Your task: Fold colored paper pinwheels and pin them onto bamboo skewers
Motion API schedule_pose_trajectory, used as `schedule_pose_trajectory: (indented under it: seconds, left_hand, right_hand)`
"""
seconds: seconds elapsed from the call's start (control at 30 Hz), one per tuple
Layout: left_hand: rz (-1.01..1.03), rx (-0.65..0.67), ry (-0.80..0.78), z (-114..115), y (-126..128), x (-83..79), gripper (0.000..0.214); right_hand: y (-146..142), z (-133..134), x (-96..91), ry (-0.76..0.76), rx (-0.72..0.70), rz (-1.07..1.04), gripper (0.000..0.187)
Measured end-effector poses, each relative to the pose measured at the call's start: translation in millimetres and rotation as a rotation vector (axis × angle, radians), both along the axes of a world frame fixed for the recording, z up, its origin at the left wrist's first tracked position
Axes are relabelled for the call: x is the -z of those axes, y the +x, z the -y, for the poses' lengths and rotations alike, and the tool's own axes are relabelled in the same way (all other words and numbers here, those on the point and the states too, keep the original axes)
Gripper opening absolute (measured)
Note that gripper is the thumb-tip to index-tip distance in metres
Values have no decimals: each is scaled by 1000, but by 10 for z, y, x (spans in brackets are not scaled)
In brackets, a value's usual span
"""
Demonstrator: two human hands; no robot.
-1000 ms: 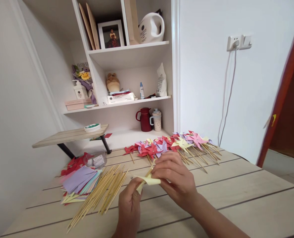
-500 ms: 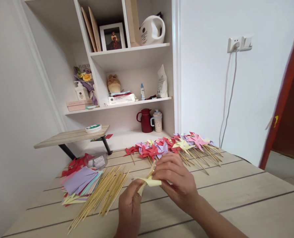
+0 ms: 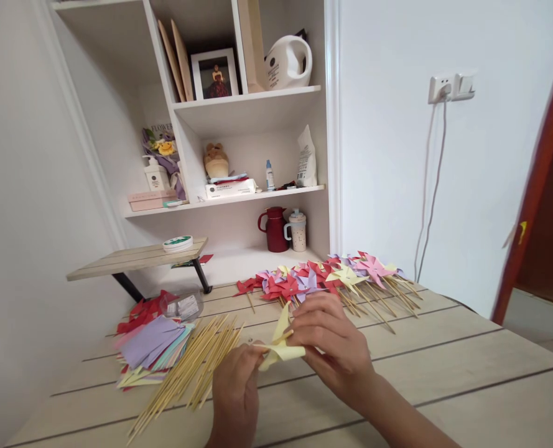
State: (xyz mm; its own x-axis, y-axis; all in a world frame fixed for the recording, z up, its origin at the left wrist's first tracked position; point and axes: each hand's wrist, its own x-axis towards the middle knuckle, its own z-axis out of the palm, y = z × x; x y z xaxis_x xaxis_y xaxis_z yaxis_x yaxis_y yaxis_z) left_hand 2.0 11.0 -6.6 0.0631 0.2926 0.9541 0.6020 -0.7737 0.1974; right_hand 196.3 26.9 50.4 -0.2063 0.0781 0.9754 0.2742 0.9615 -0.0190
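Both my hands meet over the middle of the wooden table (image 3: 444, 373) around a pale yellow paper pinwheel (image 3: 282, 342) on a thin wooden stick. My left hand (image 3: 234, 389) pinches its lower left part from below. My right hand (image 3: 334, 348) curls over it from the right, fingers closed on the paper and the stick's tip. One yellow flap stands up between the hands. A loose pile of bamboo sticks (image 3: 192, 367) lies just left of my left hand.
Finished pinwheels (image 3: 332, 277) in red, purple, pink and yellow lie in a row at the table's far edge. Coloured paper squares (image 3: 148, 345) and a small clear bag (image 3: 183, 305) lie at left. A low wooden stand (image 3: 136, 258) and white shelves (image 3: 248, 193) are behind.
A yellow flap of the pinwheel has come up between my hands, and both hands have shifted slightly lower and left. The camera tilted a little downward.
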Motion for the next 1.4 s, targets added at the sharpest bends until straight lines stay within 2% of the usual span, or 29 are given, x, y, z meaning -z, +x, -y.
schedule_pose_trajectory:
  seconds: [0.1,0.23,0.4,0.57,0.73,0.9,1.07,1.13,1.27,1.4]
  left_hand:
    - [-78,-43,65,6,-49,-39,21]
    - [-193,-107,75,57,-83,-114,19]
    - [-250,-107,94,96,-84,-186,22]
    - [-223,-168,148,78,-70,-120,20]
    - [-186,-191,177,53,-53,-12,30]
    - [-159,-246,114,67,-23,-12,30]
    - [-137,-190,138,28,-36,-19,28]
    - [-77,-164,81,14,-37,9,28]
    - [201,-119,-175,21,-3,66,24]
    - [474,-14,-406,82,85,8,34]
  right_hand:
    - [-5,14,-8,-2,-6,-10,18]
    - [-5,39,-26,-8,1,-18,19]
    - [-27,51,-42,12,9,-46,21]
    - [-79,46,-6,-18,-19,-83,23]
    - [-81,32,48,-83,-43,-151,28]
    - [-44,43,24,-76,-39,-112,21]
    - [-46,58,-27,-23,-24,-62,12]
    - [-48,57,-39,-9,-10,-59,13]
    - [-33,46,-39,30,26,-33,19]
    - [-26,41,-5,99,77,32,19]
